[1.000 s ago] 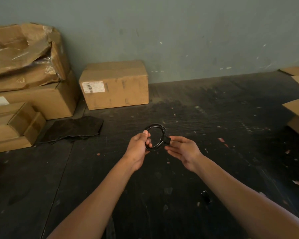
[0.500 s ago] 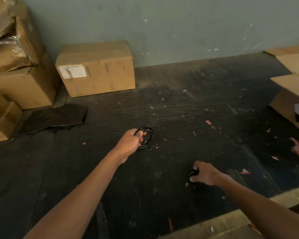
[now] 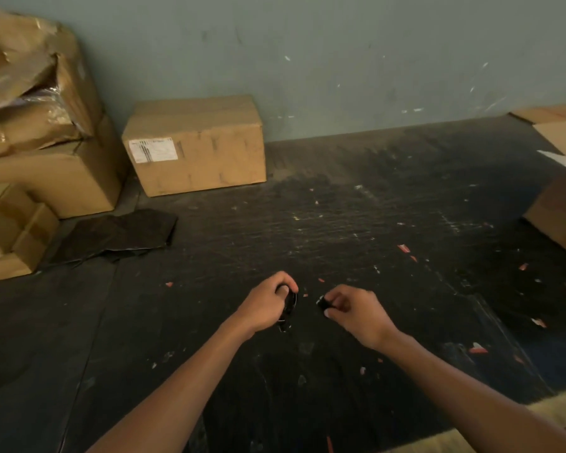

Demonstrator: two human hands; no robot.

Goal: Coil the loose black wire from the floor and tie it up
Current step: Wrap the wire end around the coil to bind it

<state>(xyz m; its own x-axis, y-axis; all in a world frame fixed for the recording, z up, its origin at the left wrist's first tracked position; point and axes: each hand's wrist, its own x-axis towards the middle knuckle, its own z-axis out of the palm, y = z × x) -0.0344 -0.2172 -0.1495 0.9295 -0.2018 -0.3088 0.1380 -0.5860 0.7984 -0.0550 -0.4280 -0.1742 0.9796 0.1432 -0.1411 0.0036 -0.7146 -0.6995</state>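
Single head-worn wide-angle view, looking forward and down from above the dark floor [image 3: 340, 223]. Both forearms enter from the near edge. Far wall [image 3: 340, 60] across the top, cardboard boxes [image 3: 196, 145] far left.

Left hand [image 3: 264, 308] grips coiled black wire [image 3: 289, 307]; right hand [image 3: 356, 310] pinches black piece [image 3: 323, 302].
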